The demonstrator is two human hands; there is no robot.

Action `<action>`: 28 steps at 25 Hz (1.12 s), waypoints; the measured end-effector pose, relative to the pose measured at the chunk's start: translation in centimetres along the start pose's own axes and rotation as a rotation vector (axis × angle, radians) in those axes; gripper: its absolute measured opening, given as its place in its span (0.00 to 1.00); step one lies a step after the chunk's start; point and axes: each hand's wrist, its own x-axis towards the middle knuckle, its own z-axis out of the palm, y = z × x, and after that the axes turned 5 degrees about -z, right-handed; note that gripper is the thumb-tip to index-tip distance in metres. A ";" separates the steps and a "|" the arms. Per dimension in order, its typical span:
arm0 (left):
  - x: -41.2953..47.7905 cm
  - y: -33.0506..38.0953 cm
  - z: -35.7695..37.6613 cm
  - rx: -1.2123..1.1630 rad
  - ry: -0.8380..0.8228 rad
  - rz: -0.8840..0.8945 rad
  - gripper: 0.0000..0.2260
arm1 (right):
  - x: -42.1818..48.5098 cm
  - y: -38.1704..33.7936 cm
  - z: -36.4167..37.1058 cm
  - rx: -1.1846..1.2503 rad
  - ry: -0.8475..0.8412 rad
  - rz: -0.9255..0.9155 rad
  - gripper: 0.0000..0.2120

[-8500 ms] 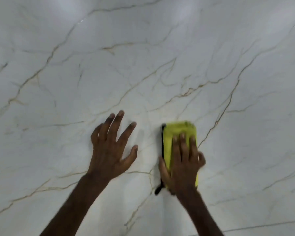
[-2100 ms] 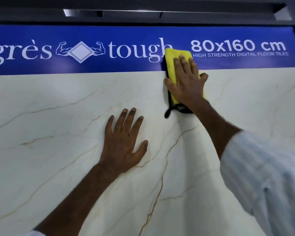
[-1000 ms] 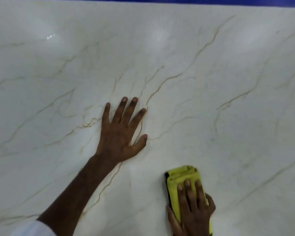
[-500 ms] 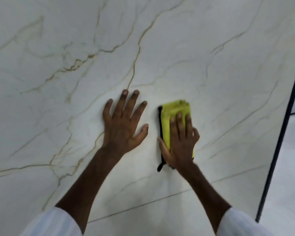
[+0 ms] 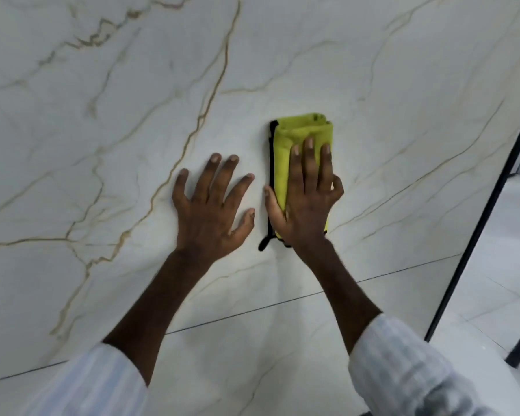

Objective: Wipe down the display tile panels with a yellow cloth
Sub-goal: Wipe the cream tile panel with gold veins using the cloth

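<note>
A large white marble-look tile panel with thin golden veins fills the head view. A folded yellow cloth with a black edge lies flat against it, right of the middle. My right hand presses the cloth onto the panel with straight fingers, the thumb on the cloth's left side. My left hand rests flat on the bare panel just left of the cloth, fingers spread. Both forearms reach up from pale striped sleeves at the bottom.
A thin dark seam crosses the panel below my wrists, with more tile beneath it. A black frame edge bounds the panel on the right. Beyond it lies a pale tiled floor.
My right hand has slid the cloth up the panel from the low spot of a second ago, to level with my left hand. The view has tilted down, showing the seam and right frame.
</note>
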 end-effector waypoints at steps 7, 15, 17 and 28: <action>-0.3 0.4 0.7 0.046 0.064 0.007 0.26 | -20.2 0.3 -1.3 0.047 -0.258 -0.024 0.36; -0.1 0.2 0.8 0.065 0.091 0.030 0.25 | 0.5 6.2 -0.8 0.074 -0.005 0.020 0.35; -0.1 0.3 0.5 0.057 0.080 -0.005 0.23 | -1.1 8.3 -0.9 0.053 -0.004 -0.013 0.36; 6.8 3.5 1.3 0.123 0.048 -0.027 0.26 | -16.0 12.1 -2.1 0.045 -0.254 -0.008 0.35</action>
